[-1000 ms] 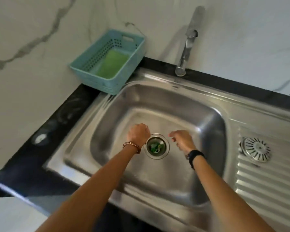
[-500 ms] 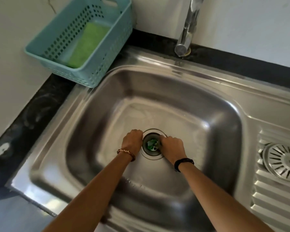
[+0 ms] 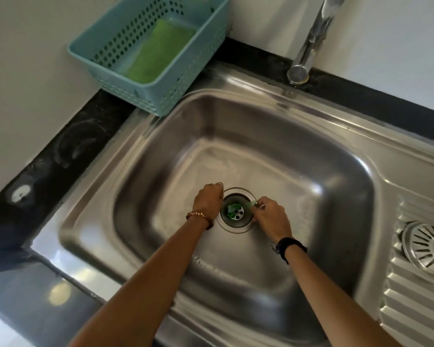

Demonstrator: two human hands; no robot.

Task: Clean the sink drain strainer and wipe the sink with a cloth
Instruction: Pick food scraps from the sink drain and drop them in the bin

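Note:
At the bottom of the steel sink, the drain holds a perforated strainer with green scraps lying in it. My left hand sits at the drain's left rim with its fingers curled; nothing shows in it. On the right rim, my right hand pinches a small green scrap between thumb and fingertips. A round slotted strainer cover lies on the ribbed drainboard at the right. A green cloth lies in the teal basket at the back left.
The chrome tap rises behind the basin at the back right. A black counter strip runs along the sink's left side and back edge, against a white marble wall.
The view has closed in on the drain. My right hand dipped into the drain and has drawn back to its right rim with a green scrap pinched. My left hand stays at the left rim.

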